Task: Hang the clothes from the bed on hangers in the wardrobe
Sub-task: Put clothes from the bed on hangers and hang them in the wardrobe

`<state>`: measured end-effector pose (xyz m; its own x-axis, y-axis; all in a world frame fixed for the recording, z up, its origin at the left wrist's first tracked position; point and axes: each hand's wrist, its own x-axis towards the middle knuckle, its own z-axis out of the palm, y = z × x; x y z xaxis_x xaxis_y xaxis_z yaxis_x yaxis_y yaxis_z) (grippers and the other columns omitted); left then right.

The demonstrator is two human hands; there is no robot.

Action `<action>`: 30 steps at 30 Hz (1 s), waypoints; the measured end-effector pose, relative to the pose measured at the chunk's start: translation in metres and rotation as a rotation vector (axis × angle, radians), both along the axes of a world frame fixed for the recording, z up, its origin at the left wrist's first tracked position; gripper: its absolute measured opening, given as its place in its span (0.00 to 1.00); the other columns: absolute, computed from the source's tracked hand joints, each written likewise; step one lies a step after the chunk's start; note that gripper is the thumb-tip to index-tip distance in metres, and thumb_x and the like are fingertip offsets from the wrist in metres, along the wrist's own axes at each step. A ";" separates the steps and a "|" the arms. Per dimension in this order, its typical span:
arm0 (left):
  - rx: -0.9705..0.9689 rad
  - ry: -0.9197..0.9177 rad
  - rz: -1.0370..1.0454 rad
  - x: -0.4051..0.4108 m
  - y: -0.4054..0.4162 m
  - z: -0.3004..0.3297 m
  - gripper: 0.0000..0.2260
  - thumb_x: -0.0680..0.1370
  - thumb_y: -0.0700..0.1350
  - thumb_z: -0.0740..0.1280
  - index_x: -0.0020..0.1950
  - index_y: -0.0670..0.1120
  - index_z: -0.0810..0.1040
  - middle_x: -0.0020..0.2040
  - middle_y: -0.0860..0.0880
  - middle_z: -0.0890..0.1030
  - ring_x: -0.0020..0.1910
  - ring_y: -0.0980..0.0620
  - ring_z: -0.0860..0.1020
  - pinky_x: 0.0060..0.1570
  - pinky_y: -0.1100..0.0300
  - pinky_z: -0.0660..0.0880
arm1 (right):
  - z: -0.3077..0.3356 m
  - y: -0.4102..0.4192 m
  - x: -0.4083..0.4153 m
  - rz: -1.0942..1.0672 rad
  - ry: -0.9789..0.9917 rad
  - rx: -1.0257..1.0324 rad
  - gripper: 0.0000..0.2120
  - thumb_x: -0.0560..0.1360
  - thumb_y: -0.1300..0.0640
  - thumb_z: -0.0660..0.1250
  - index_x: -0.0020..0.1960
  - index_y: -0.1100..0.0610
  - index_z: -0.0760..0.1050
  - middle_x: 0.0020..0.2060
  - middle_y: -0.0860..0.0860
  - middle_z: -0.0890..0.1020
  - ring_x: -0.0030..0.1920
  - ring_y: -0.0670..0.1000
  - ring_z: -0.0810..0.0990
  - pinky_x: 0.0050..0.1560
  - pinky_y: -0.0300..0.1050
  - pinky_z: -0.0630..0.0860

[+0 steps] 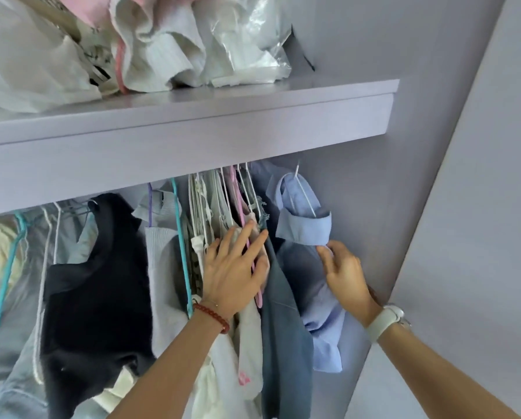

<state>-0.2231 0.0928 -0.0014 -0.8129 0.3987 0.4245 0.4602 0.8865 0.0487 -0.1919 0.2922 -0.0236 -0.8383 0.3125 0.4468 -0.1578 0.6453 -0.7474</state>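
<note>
A single head-worn wide-angle view looks forward and slightly upward into the wardrobe at close range. The shelf (192, 116) crosses the upper half of the frame, hanging clothes fill the lower left, and both forearms enter from the bottom edge.

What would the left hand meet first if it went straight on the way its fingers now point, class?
The left hand already lies flat on the packed hanging clothes, fingers pointing up and right. Going on, it would probably meet the grey-blue garment and the white hangers above first, though depth is unclear.
</note>
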 end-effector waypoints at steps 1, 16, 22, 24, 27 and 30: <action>0.002 0.001 0.004 0.001 0.001 0.001 0.22 0.78 0.54 0.48 0.71 0.55 0.65 0.75 0.54 0.59 0.72 0.49 0.60 0.68 0.49 0.57 | -0.006 0.002 0.020 -0.001 -0.042 -0.031 0.08 0.76 0.56 0.64 0.46 0.60 0.75 0.30 0.47 0.74 0.35 0.52 0.74 0.37 0.37 0.63; 0.223 -0.205 -0.772 0.173 0.105 -0.053 0.15 0.77 0.50 0.62 0.57 0.42 0.77 0.53 0.43 0.79 0.56 0.41 0.77 0.66 0.38 0.59 | -0.046 0.040 0.389 -0.511 -0.208 0.581 0.28 0.78 0.41 0.47 0.32 0.56 0.74 0.18 0.50 0.72 0.20 0.54 0.70 0.22 0.40 0.62; 0.107 -0.597 -1.158 0.299 0.127 -0.102 0.04 0.77 0.43 0.66 0.46 0.43 0.78 0.37 0.53 0.75 0.38 0.48 0.76 0.36 0.57 0.68 | -0.086 -0.003 0.548 -0.800 -0.504 0.224 0.25 0.74 0.54 0.65 0.70 0.48 0.64 0.56 0.50 0.79 0.53 0.54 0.79 0.49 0.50 0.77; 0.118 -0.733 -1.223 0.338 0.132 -0.114 0.02 0.75 0.42 0.68 0.43 0.45 0.80 0.32 0.58 0.72 0.33 0.59 0.72 0.35 0.63 0.65 | -0.098 -0.031 0.590 -0.860 -0.511 0.193 0.24 0.75 0.56 0.65 0.69 0.49 0.65 0.59 0.51 0.77 0.55 0.54 0.79 0.51 0.48 0.76; 0.049 -0.943 -1.225 0.392 0.142 -0.135 0.04 0.73 0.41 0.70 0.47 0.46 0.82 0.37 0.56 0.79 0.32 0.64 0.73 0.36 0.72 0.67 | -0.123 -0.085 0.639 -0.973 -0.650 0.044 0.16 0.76 0.50 0.63 0.63 0.47 0.72 0.45 0.50 0.82 0.48 0.56 0.80 0.46 0.46 0.72; -0.278 -1.077 -1.336 0.456 0.150 -0.161 0.05 0.74 0.42 0.69 0.48 0.46 0.83 0.42 0.51 0.83 0.39 0.59 0.76 0.42 0.69 0.69 | -0.139 -0.132 0.686 -1.042 -0.785 -0.233 0.07 0.76 0.46 0.61 0.40 0.42 0.73 0.28 0.45 0.74 0.34 0.53 0.72 0.35 0.44 0.64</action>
